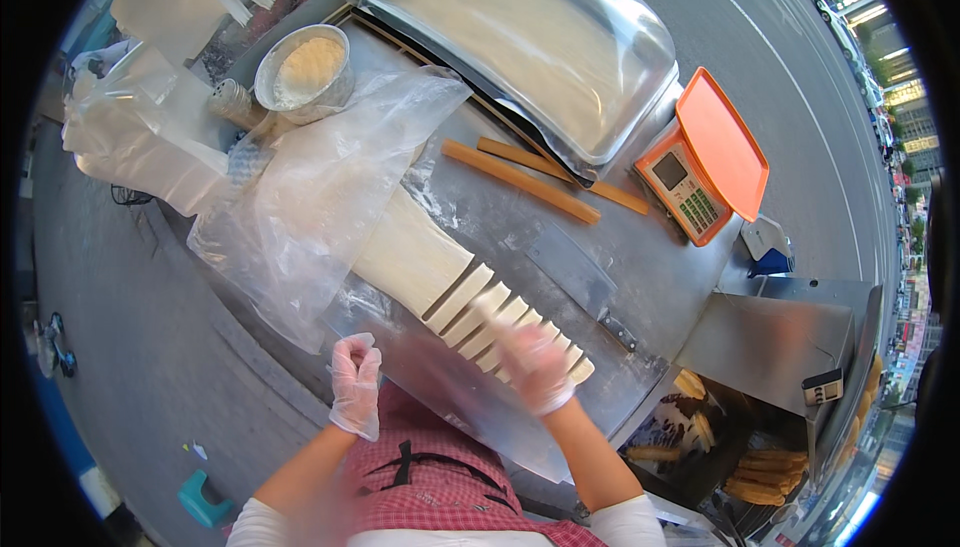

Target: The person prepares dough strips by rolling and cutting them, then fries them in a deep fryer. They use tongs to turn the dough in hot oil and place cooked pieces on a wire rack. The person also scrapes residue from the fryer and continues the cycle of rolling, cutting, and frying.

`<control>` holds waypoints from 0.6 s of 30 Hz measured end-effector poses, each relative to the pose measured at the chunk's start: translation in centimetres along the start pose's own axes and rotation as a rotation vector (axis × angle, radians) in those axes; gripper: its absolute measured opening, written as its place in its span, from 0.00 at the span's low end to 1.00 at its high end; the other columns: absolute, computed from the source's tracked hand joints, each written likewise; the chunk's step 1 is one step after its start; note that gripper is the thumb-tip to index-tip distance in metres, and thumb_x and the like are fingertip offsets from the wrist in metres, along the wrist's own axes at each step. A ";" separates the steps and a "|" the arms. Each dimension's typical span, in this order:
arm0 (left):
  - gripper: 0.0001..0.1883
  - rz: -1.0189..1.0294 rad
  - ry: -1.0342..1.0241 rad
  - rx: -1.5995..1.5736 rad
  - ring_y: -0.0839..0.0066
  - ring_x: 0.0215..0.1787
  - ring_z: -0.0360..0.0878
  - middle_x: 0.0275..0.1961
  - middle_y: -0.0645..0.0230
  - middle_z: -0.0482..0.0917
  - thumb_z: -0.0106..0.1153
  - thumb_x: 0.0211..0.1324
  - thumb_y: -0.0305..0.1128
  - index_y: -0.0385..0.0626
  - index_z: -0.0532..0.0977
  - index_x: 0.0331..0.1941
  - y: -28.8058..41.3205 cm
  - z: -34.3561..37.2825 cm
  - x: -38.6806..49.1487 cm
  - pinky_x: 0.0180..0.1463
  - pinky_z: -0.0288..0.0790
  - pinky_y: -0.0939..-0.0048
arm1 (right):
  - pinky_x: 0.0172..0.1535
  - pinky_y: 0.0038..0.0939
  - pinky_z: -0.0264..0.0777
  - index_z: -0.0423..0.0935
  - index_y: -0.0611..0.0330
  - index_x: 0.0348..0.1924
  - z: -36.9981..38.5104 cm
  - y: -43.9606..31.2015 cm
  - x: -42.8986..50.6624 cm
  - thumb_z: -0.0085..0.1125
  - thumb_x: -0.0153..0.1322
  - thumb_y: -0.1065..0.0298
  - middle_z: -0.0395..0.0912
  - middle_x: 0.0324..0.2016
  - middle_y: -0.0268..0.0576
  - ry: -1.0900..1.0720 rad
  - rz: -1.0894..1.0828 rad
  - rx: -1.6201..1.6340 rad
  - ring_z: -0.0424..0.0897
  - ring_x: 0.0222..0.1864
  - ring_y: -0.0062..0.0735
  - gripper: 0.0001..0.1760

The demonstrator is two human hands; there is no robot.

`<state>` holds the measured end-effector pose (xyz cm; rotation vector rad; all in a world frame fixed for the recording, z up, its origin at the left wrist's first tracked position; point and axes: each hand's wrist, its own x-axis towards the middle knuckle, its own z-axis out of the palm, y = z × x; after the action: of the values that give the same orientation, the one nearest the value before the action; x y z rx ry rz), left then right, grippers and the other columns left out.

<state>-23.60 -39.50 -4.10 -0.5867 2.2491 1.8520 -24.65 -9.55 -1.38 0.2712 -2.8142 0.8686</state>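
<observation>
On the floured steel worktop lies a flat slab of dough (420, 258), its upper part under a clear plastic sheet (300, 194). Beyond its lower right end, several cut dough strips (459, 305) lie side by side with narrow gaps. My right hand (529, 359), in a clear plastic glove and blurred, is over the strips; whether its fingers hold anything is unclear. My left hand (356, 382), gloved too, hovers by the worktop's near edge, fingers curled, with nothing visible in it. A cleaver (574, 269) rests to the right of the strips.
Two wooden sticks (521, 181) lie behind the cleaver. Further back stand a plastic-covered dough tray (517, 44), a bowl of flour (304, 71) and an orange scale (694, 187). At right, fried dough sticks (765, 476) sit by a fryer (720, 427).
</observation>
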 end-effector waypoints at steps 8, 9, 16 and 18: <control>0.15 -0.023 0.003 -0.021 0.86 0.42 0.69 0.45 0.76 0.74 0.61 0.70 0.28 0.42 0.73 0.58 0.4 -1.2 0.5 0.51 0.69 0.79 | 0.26 0.39 0.75 0.81 0.51 0.39 1.7 -3.2 3.0 0.65 0.70 0.76 0.76 0.23 0.44 -0.116 -0.074 -0.040 0.78 0.25 0.43 0.08; 0.15 -0.024 -0.002 -0.022 0.86 0.42 0.69 0.45 0.77 0.74 0.60 0.70 0.27 0.42 0.72 0.58 0.3 -1.4 0.5 0.50 0.69 0.80 | 0.25 0.39 0.74 0.81 0.51 0.39 1.0 -4.8 3.8 0.66 0.70 0.77 0.75 0.22 0.44 -0.228 -0.105 -0.095 0.78 0.23 0.43 0.08; 0.16 -0.099 -0.008 -0.117 0.86 0.42 0.69 0.45 0.77 0.74 0.60 0.71 0.28 0.42 0.72 0.59 1.3 -2.6 0.9 0.50 0.70 0.80 | 0.29 0.40 0.74 0.83 0.50 0.52 2.5 -3.7 4.1 0.65 0.64 0.81 0.76 0.26 0.39 -0.201 -0.064 -0.031 0.80 0.29 0.42 0.23; 0.16 -0.102 -0.006 -0.126 0.86 0.42 0.69 0.45 0.77 0.74 0.60 0.72 0.28 0.42 0.71 0.59 2.7 -2.8 1.0 0.50 0.70 0.79 | 0.31 0.43 0.75 0.82 0.51 0.49 2.6 -0.6 5.7 0.64 0.65 0.80 0.77 0.27 0.42 0.090 0.079 -0.035 0.80 0.31 0.44 0.20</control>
<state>-25.28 -42.00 -1.42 -0.7015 2.0685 1.9524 -30.33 -12.21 -1.83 0.1143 -2.7700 0.8255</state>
